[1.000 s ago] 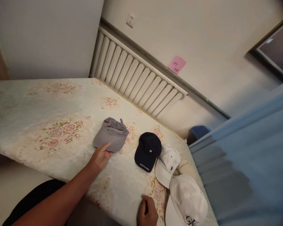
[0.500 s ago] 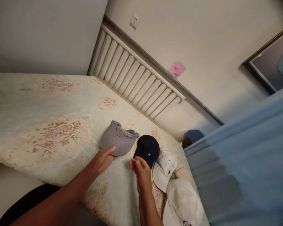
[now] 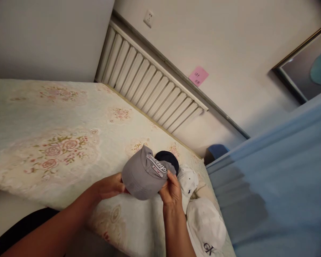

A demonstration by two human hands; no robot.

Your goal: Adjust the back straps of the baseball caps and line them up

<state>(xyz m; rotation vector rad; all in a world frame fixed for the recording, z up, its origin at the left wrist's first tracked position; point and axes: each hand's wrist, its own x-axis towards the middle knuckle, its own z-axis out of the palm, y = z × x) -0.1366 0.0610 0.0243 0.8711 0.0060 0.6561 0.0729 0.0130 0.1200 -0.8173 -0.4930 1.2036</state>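
A grey baseball cap [image 3: 143, 175] with white script lettering on its front is held up over the bed between both hands. My left hand [image 3: 113, 185] grips the left edge of its brim, the fingers partly hidden beneath. On the other side, my right hand [image 3: 172, 187] is closed on the cap's right edge, thumb on top near the lettering. Behind the grey cap a dark navy cap [image 3: 169, 157] lies partly covered from view. To its right rest a white cap [image 3: 187, 178] with a small dark logo and, closer to me, a larger white cap [image 3: 207, 225] with dark letters.
The bed [image 3: 77, 117] has a pale floral cover. A white radiator [image 3: 147, 78] runs along the wall behind it. Blue curtain fabric [image 3: 278, 171] hangs at the right, and a beige item [image 3: 203, 191] lies beside the white caps.
The grey cap has moved right and towards me, and its lettered front now shows. My right hand, earlier in front of the navy cap, has taken hold of the grey cap.
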